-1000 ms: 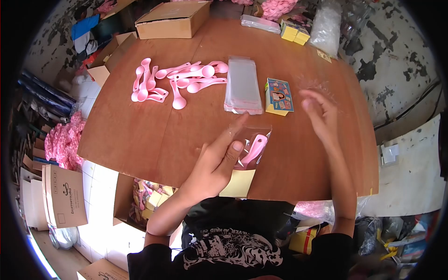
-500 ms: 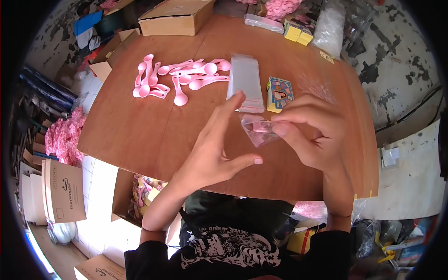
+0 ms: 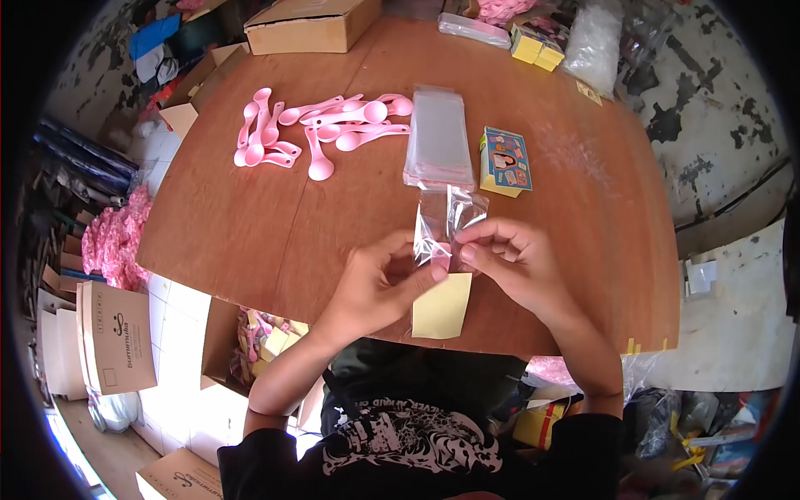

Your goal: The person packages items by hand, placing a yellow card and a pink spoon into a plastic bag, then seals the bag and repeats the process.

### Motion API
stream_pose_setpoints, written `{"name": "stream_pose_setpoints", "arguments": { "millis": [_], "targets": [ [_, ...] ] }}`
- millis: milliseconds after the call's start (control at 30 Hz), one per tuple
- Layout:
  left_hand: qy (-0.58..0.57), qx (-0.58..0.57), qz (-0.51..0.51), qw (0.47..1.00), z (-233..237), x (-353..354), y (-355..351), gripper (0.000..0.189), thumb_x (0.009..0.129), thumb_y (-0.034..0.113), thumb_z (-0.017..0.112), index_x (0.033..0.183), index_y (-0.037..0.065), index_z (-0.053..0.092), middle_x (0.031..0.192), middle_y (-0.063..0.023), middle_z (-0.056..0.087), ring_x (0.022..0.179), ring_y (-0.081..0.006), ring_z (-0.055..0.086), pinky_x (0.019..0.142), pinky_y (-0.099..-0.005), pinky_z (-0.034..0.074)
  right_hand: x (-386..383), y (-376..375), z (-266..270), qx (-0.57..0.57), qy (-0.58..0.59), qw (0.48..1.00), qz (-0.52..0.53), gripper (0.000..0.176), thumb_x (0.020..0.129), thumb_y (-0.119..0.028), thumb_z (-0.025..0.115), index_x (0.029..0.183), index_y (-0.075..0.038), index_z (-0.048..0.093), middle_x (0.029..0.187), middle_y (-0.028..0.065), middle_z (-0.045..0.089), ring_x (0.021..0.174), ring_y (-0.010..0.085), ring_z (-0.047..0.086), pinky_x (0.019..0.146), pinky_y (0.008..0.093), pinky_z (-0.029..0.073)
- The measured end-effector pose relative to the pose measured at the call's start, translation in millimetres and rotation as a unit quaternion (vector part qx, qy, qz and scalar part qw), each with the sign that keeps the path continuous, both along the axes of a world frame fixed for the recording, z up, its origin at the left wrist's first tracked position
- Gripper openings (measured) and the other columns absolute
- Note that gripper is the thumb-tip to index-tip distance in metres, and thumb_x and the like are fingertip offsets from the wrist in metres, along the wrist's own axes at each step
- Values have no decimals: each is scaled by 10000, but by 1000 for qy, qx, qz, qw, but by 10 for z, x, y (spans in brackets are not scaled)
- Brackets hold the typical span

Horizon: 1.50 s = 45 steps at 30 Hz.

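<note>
A clear plastic bag (image 3: 433,218) is spread between my two hands, its creased film catching the light. My left hand (image 3: 379,282) pinches the bag's left side, thumb in front. On the other side my right hand (image 3: 510,257) grips the bag with thumb and forefinger. A plain yellow card (image 3: 440,308) shows just below the fingertips, close to the table's front edge, and its upper end overlaps the bag. Beyond the hands lie a stack of flat clear bags (image 3: 440,137) and a stack of printed cards (image 3: 505,161) with blue faces and yellow sides.
Several pink measuring spoons (image 3: 321,165) lie in a loose group on the brown wooden table (image 3: 225,225). At the back are a cardboard box (image 3: 312,29), more yellow cards (image 3: 537,52) and a clear plastic bundle (image 3: 593,50). An open carton (image 3: 221,346) stands below the front left edge.
My left hand has closed from an open pose onto the bag. The bag and my right hand have moved left and toward me. The yellow card now shows below them.
</note>
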State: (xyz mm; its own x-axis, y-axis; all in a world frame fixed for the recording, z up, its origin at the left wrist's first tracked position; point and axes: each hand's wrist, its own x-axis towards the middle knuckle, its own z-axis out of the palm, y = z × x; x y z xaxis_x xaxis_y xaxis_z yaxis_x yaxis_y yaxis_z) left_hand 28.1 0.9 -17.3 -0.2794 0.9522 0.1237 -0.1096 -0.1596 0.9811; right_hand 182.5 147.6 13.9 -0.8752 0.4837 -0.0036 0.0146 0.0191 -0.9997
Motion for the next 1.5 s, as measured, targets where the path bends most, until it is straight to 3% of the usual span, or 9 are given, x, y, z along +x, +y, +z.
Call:
{"name": "stream_pose_setpoints", "arguments": {
  "millis": [100,733,867,933,1067,1200,1300,1400,1500],
  "targets": [
    [-54,19,72,996,15,-45,6,197,950,72,623,1103,-48,652,988,-108,713,879,-104,659,740,-251,562,-17,9,-17,13,16,1000,-11,169,924,-19,634,1078,48,628,1028,101,669,886,125,659,750,257,566],
    [83,102,83,988,-21,-191,-121,201,912,-67,550,1013,-26,719,992,-126,723,939,-154,677,825,-277,534,-10,39,-76,124,110,985,42,254,885,134,481,989,41,693,1024,114,647,916,142,633,791,251,504],
    [-1,86,89,992,-9,-116,-101,134,851,-51,670,978,-32,710,982,-135,716,910,-157,693,789,-267,565,-32,-47,-64,135,122,982,51,180,862,75,629,1032,28,663,1064,94,611,903,139,638,786,254,561],
    [-22,86,110,990,30,-69,-148,158,819,-42,722,975,-30,706,982,-136,714,890,-163,701,770,-262,580,-11,-94,-94,112,81,989,52,316,804,68,734,1095,11,624,1108,76,527,955,138,623,837,250,557],
    [224,45,114,967,114,-193,-626,328,685,-13,846,973,11,691,979,-134,696,854,-170,704,651,-249,602,-56,-61,30,146,87,980,106,276,817,54,729,1070,10,631,1051,99,564,883,142,646,807,249,555],
    [307,-94,178,930,126,-434,-1483,351,695,-25,815,1026,-4,699,1037,-141,696,884,-238,712,721,-307,616,-395,362,250,449,30,893,23,153,814,-30,720,963,-12,691,886,94,658,808,166,661,693,297,513],
    [464,-120,269,835,246,-595,-1737,434,663,96,852,1027,-28,651,1123,-178,627,977,-273,665,773,-339,572,-738,858,154,581,-39,813,-10,150,778,-78,718,911,-12,708,838,135,677,745,219,662,673,333,507],
    [417,-81,339,839,182,-597,-1704,439,682,151,848,1033,-22,649,1146,-171,601,989,-274,645,782,-352,543,-1001,1107,176,513,-219,829,36,135,759,-137,730,855,-44,726,795,134,701,693,275,679,648,382,520],
    [419,-5,270,867,228,-574,-1317,425,699,152,836,1041,-19,650,1132,-168,604,948,-277,642,768,-346,524,-1115,1254,122,494,-209,842,57,140,757,-107,709,841,4,718,747,160,686,684,263,680,626,369,508]
  ]
}}
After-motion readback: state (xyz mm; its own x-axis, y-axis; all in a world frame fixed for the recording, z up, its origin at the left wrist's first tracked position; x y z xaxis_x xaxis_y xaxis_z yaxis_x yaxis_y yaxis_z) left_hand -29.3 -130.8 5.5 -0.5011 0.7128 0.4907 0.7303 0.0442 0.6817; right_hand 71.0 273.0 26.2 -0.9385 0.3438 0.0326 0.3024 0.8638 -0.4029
